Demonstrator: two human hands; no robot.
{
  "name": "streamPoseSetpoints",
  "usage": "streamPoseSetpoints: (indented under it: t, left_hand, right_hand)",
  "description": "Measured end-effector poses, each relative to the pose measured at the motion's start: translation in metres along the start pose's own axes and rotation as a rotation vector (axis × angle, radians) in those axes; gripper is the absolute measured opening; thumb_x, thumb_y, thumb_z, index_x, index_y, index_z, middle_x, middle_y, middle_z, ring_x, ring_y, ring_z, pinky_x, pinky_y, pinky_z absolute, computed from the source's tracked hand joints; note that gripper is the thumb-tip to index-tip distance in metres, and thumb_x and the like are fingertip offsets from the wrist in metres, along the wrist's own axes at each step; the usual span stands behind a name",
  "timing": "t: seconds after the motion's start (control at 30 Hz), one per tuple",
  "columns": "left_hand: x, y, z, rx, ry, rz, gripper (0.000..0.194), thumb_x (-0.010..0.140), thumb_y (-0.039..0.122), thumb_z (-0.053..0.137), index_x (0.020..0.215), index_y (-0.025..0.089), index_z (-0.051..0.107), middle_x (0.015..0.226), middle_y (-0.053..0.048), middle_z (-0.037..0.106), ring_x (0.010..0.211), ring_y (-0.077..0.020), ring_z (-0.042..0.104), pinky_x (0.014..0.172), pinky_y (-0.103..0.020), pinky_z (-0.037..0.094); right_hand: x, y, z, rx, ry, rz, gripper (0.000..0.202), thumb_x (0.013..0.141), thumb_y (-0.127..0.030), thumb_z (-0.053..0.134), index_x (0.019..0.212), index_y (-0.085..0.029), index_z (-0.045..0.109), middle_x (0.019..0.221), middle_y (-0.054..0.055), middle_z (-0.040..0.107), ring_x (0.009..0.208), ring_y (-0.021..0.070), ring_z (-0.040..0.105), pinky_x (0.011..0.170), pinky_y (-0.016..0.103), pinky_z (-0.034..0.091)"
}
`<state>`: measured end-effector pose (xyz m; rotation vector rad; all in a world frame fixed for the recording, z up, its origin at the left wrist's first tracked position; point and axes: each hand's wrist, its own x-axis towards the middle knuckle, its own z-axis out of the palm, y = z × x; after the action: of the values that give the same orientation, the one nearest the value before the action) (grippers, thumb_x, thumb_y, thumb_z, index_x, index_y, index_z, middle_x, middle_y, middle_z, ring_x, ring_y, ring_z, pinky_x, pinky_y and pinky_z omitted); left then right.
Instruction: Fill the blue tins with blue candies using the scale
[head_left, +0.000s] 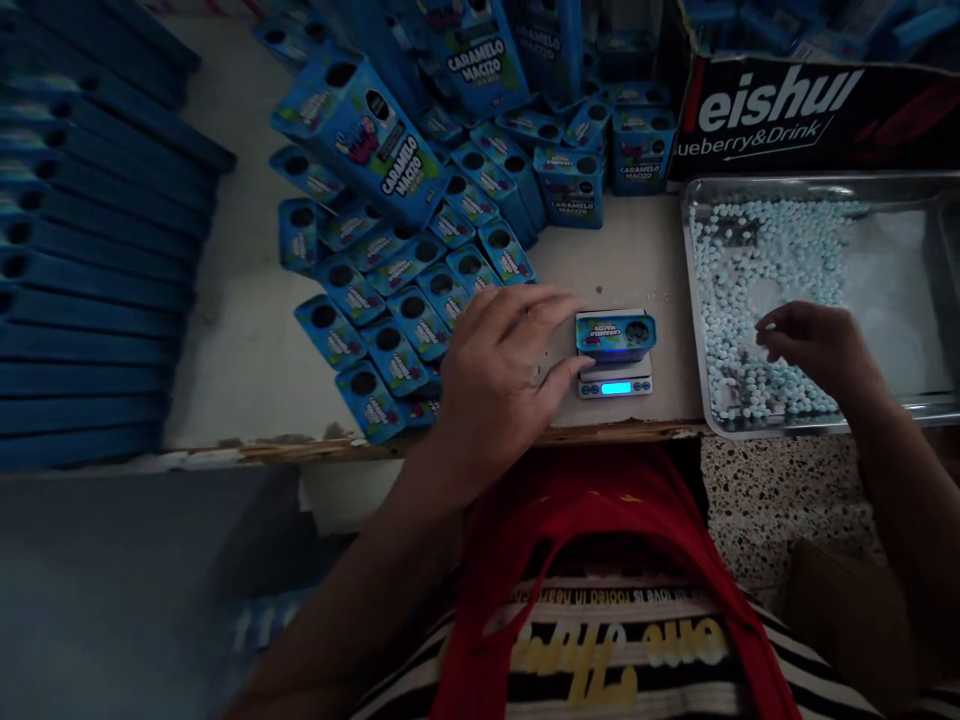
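Note:
A small blue candy box (611, 333) printed "Caramelo Macizo" stands upright on a compact digital scale (616, 388) with a lit blue display. Just left of it is my left hand (502, 365), its fingers apart and its thumb tip close to the box's lower left side. I cannot tell whether the thumb touches it. My right hand (821, 350) hovers above a metal tray (696, 300), thumb and fingers pinching a small whitish candy (769, 327). Loose white and pale blue candies (780, 235) cover the tray's left part.
Several filled-looking blue boxes (390, 355) crowd the table left of the scale, with a larger display box (367, 145) tilted over them. Flat blue cartons (97, 300) are stacked at far left. A black cardboard box (780, 120) stands behind the tray. The worn table edge (247, 452) runs in front.

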<state>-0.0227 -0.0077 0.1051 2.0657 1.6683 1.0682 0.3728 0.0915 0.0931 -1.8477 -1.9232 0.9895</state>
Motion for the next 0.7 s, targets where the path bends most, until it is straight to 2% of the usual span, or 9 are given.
streamPoseSetpoints:
  t: [0.07,0.17,0.3,0.37,0.43,0.5,0.57,0.63,0.7]
  left_hand:
    - [0.005,-0.002,0.008,-0.016,-0.039,-0.001,0.053,0.091,0.025,0.092,0.142,0.03,0.078,0.143,-0.007,0.077,0.138,-0.038,0.07,0.13,-0.057,0.055]
    - [0.007,-0.006,0.019,0.017,-0.084,0.04,0.065,0.088,0.019,0.093,0.15,0.027,0.073,0.144,-0.009,0.076,0.136,-0.0369,0.07,0.125,-0.054,0.058]
    - [0.003,-0.018,0.036,0.016,-0.128,-0.06,0.073,0.085,0.017,0.095,0.153,0.025,0.069,0.148,-0.011,0.075,0.139,-0.0365,0.07,0.125,-0.052,0.057]
    - [0.001,-0.025,0.049,-0.088,-0.149,-0.183,0.064,0.084,0.021,0.097,0.144,0.024,0.073,0.135,-0.009,0.08,0.127,-0.0331,0.076,0.115,-0.047,0.063]
    - [0.001,-0.03,0.062,-0.227,-0.134,-0.243,0.047,0.088,0.025,0.094,0.132,0.022,0.075,0.116,-0.005,0.083,0.107,-0.0272,0.08,0.1,-0.039,0.067]
    - [0.007,-0.025,0.072,-0.277,-0.079,-0.115,0.031,0.097,0.025,0.084,0.127,0.022,0.076,0.112,-0.005,0.082,0.102,-0.0238,0.079,0.096,-0.035,0.066]
    - [0.016,-0.012,0.077,-0.18,-0.007,0.176,0.028,0.105,0.02,0.073,0.132,0.025,0.077,0.123,-0.006,0.081,0.114,-0.0242,0.076,0.108,-0.04,0.062]
    - [0.027,0.004,0.079,-0.007,0.057,0.467,0.032,0.11,0.017,0.067,0.136,0.031,0.078,0.129,-0.006,0.081,0.124,-0.0254,0.074,0.122,-0.048,0.054]
    - [0.036,0.014,0.083,0.141,0.11,0.621,0.031,0.112,0.017,0.066,0.135,0.033,0.08,0.128,-0.006,0.082,0.125,-0.026,0.073,0.127,-0.052,0.048]
  right_hand:
    - [0.002,-0.006,0.002,0.033,-0.008,0.065,0.021,0.088,-0.043,0.076,0.095,-0.025,0.08,0.072,0.005,0.075,0.065,0.0228,0.065,0.065,0.039,0.048]
    - [0.005,-0.006,0.003,-0.204,-0.004,0.065,0.011,0.087,-0.033,0.077,0.088,-0.023,0.081,0.069,0.004,0.074,0.062,0.0214,0.064,0.066,0.038,0.046]
    - [0.002,-0.012,0.004,-0.398,0.058,-0.024,0.027,0.084,-0.034,0.092,0.108,-0.023,0.086,0.079,0.005,0.078,0.069,0.0228,0.066,0.071,0.039,0.046]
    - [-0.005,-0.024,0.012,-0.289,0.167,-0.075,0.031,0.088,-0.044,0.093,0.111,-0.024,0.086,0.081,0.005,0.076,0.071,0.0222,0.064,0.071,0.038,0.046]
    - [-0.012,-0.039,0.028,0.017,0.169,-0.073,0.031,0.095,-0.054,0.086,0.104,-0.024,0.084,0.08,0.005,0.072,0.072,0.0208,0.062,0.07,0.037,0.048]
    - [-0.017,-0.055,0.049,0.455,0.035,0.005,0.041,0.096,-0.065,0.081,0.102,-0.025,0.081,0.085,0.005,0.073,0.077,0.0206,0.065,0.073,0.036,0.053]
    - [-0.02,-0.068,0.069,0.841,-0.087,0.11,0.049,0.092,-0.073,0.083,0.106,-0.026,0.079,0.096,0.007,0.077,0.089,0.0226,0.071,0.081,0.037,0.06]
    - [-0.02,-0.078,0.082,1.089,-0.134,0.178,0.052,0.091,-0.074,0.083,0.111,-0.027,0.078,0.106,0.008,0.079,0.101,0.0247,0.074,0.09,0.039,0.064]
    - [-0.02,-0.083,0.089,1.23,-0.131,0.212,0.05,0.095,-0.073,0.08,0.113,-0.026,0.077,0.111,0.009,0.08,0.105,0.0253,0.073,0.092,0.038,0.066]
